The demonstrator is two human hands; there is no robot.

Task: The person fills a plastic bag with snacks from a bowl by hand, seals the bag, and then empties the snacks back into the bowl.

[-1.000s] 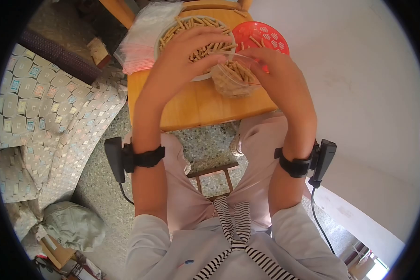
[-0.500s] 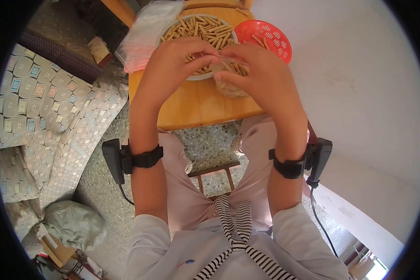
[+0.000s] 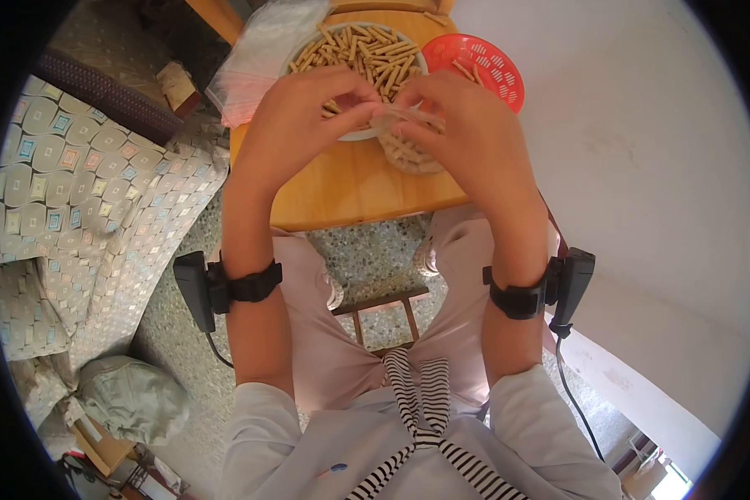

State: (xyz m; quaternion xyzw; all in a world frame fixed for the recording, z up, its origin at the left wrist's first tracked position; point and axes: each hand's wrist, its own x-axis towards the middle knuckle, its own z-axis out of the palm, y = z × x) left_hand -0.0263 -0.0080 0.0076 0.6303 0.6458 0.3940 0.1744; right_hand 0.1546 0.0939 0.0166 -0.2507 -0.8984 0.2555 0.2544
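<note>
Bag (image 3: 429,166) of sticks (image 3: 404,150) is upper centre of frame, on surface (image 3: 350,192), by bowl (image 3: 361,135). Left hand (image 3: 304,117): fingers pinch bag's top edge. Right hand (image 3: 473,137): fingers also grip it there.

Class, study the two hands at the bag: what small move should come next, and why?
Probably the left hand should slide its pinch along the top of the bag to press it closed, while the right hand steadies it: sticks already show inside, and both hands' fingertips are at its top.
</note>
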